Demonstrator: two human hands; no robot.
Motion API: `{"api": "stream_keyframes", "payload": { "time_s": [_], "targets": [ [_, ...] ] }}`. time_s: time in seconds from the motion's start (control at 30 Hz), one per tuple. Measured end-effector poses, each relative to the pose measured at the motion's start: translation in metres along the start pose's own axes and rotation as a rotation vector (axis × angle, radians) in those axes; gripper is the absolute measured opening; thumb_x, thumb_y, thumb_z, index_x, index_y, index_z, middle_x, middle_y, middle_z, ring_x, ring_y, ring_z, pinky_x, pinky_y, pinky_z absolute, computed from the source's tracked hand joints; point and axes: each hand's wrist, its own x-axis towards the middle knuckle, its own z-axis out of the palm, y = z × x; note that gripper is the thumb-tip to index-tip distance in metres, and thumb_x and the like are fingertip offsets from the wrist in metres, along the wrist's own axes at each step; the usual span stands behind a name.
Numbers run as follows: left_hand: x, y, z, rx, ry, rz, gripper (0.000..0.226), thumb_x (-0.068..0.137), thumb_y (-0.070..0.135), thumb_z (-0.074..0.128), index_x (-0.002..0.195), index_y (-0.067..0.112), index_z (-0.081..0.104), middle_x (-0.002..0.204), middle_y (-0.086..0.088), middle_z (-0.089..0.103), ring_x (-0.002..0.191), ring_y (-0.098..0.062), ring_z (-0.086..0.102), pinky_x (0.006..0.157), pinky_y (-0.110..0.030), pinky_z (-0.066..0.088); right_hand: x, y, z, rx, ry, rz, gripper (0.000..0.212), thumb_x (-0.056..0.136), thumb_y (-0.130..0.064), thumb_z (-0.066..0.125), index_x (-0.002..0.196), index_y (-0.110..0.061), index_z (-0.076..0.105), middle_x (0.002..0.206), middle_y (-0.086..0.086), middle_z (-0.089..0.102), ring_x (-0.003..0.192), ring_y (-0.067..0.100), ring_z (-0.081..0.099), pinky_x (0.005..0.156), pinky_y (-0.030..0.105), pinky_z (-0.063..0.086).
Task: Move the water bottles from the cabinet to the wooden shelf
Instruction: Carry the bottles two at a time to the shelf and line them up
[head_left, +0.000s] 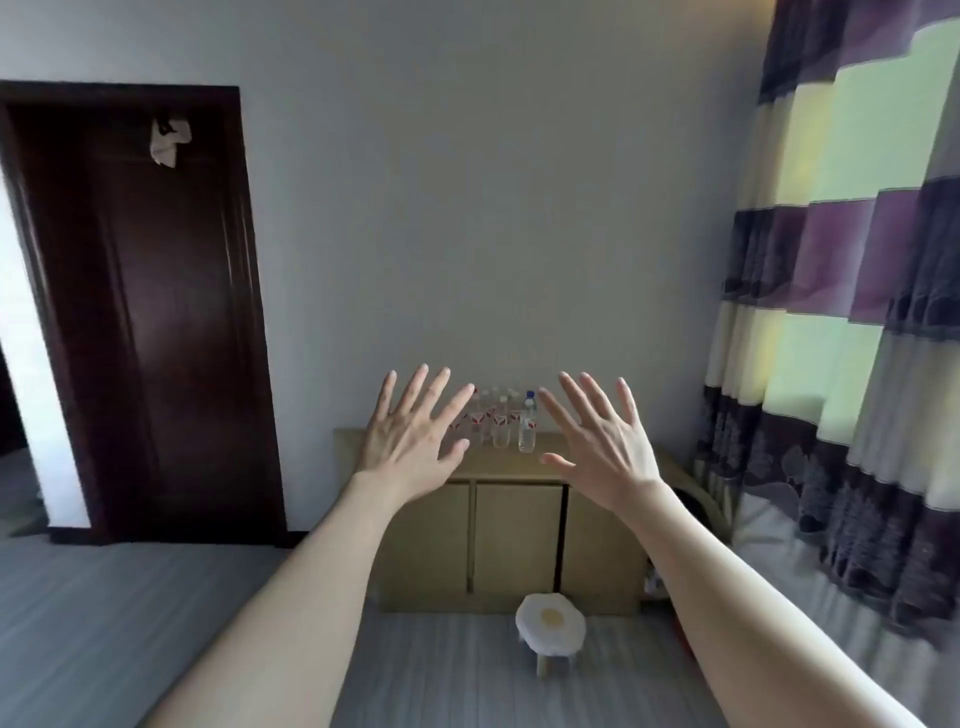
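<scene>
Atop the cabinet (511, 462) against the far wall the bottles (498, 421) stand clustered and untouched, while the left hand (410, 436) and right hand (605, 441) hang splayed and empty well short of them — best to step closer, then grasp one bottle per hand low on its body.

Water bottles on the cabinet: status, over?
Left hand and right hand open, fingers spread, holding nothing. Water bottles clustered upright on the cabinet top, untouched. Small stool on the floor before the cabinet.
</scene>
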Motion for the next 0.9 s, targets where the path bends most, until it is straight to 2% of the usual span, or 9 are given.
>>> {"api": "stream_keyframes", "payload": {
  "time_s": [0.03,0.1,0.2,0.37,0.53,0.63,0.77,0.9],
  "targets": [
    [0.005,-0.002,0.009,0.019,-0.006,0.004,0.060,0.090,0.050,0.020,0.144,0.032,0.000,0.156,-0.004,0.002,0.143,-0.024,-0.003,0.115,-0.049,-0.007,0.004,0.002,0.009,0.000,-0.011,0.014,0.080,0.077,-0.053,0.061,0.143,-0.025,0.025,0.150,0.010,0.029,0.138,0.029,0.026,0.111,0.053,0.005],
    [0.020,-0.007,0.035,0.039,0.013,0.033,0.062,0.084,0.050,0.012,0.144,0.031,0.011,0.154,-0.006,0.015,0.142,-0.026,0.009,0.114,-0.050,-0.002,0.014,0.006,0.033,-0.026,0.033,0.021,0.082,0.070,-0.053,0.069,0.138,-0.023,0.035,0.143,0.011,0.041,0.132,0.030,0.038,0.107,0.056,0.019],
    [0.049,-0.011,0.076,0.054,0.016,0.077,0.061,0.082,0.049,0.021,0.138,0.027,0.033,0.144,-0.008,0.040,0.135,-0.028,0.032,0.113,-0.052,0.013,0.034,0.010,0.074,-0.041,0.025,-0.003,0.083,0.061,-0.052,0.076,0.132,-0.022,0.044,0.135,0.011,0.051,0.124,0.030,0.049,0.101,0.058,0.032],
    [0.121,-0.033,0.127,-0.133,0.104,0.082,0.057,0.083,0.045,0.028,0.134,0.022,0.040,0.142,-0.009,0.043,0.133,-0.030,0.035,0.110,-0.052,0.021,0.090,0.020,0.137,0.018,0.050,0.024,0.075,0.070,-0.044,0.071,0.135,-0.023,0.038,0.139,0.010,0.047,0.129,0.029,0.043,0.104,0.056,0.029],
    [0.179,-0.059,0.172,-0.282,0.231,0.049,0.048,0.084,0.037,0.036,0.124,0.015,0.052,0.131,-0.011,0.054,0.123,-0.030,0.048,0.102,-0.044,0.037,0.136,0.022,0.188,0.247,0.147,0.153,0.057,0.082,-0.035,0.050,0.134,-0.019,0.037,0.137,0.012,0.047,0.128,0.030,0.043,0.104,0.052,0.032],
    [0.194,-0.068,0.223,-0.346,0.156,0.039,0.050,0.085,0.039,0.033,0.127,0.017,0.049,0.134,-0.011,0.051,0.124,-0.028,0.046,0.104,-0.043,0.036,0.152,0.024,0.233,0.304,0.098,0.136,0.061,0.077,-0.026,0.063,0.133,-0.018,0.038,0.135,0.012,0.049,0.126,0.031,0.045,0.101,0.050,0.036],
    [0.215,-0.082,0.292,-0.305,-0.062,0.103,0.061,0.085,0.047,0.017,0.138,0.022,0.034,0.148,-0.006,0.033,0.137,-0.023,0.027,0.112,-0.037,0.018,0.174,0.020,0.306,0.384,0.005,0.122,0.054,0.079,-0.026,0.059,0.130,-0.017,0.043,0.134,0.010,0.050,0.124,0.029,0.047,0.097,0.049,0.043],
    [0.254,-0.099,0.344,-0.271,-0.095,0.089,0.059,0.086,0.045,0.020,0.135,0.019,0.038,0.145,-0.008,0.038,0.135,-0.024,0.032,0.111,-0.040,0.024,0.206,0.018,0.369,0.415,-0.045,0.105,0.053,0.081,-0.032,0.054,0.131,-0.019,0.042,0.133,0.008,0.051,0.123,0.027,0.048,0.099,0.044,0.041]
  ]
}}
